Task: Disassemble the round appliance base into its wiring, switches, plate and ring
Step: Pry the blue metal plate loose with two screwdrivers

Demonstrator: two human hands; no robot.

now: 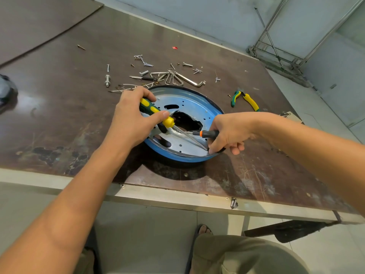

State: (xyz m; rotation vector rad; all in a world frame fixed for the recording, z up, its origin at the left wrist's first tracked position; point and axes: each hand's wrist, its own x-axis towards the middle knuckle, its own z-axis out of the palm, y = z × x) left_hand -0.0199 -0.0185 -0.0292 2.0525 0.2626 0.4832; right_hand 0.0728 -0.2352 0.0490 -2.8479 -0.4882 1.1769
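The base (pixel 178 157), a shallow round dish with a blue rim, lies open side up on the counter (pixel 59 99), near its front edge. Inside it sits a shiny metal plate (pixel 194 104) with small holes, two oval slots and a jagged dark opening in the middle; what is under that opening cannot be made out.

The left hand (pixel 132 118) is over the base's left side, fingers and thumb curled round the handle of a yellow screwdriver (pixel 155 110). The right hand (pixel 231 131) is at the right rim, closed round the handle of a black screwdriver (pixel 207 133) with an orange collar. Both shafts reach over the plate and cross there, but they are blurred and their tips are hard to make out. The right hand hides part of the rim.

Behind the base lie hex keys (pixel 178 78), scattered screws (pixel 147 64), a bolt (pixel 107 80) and thin wires (pixel 126 88). Pliers (pixel 247 100) with yellow and green grips lie to the right, apart from the base. A small red bit (pixel 174 48) lies farther back. At the left edge a dark object (pixel 6 91) is cut off. A metal frame (pixel 276 50) stands on the floor beyond the counter.
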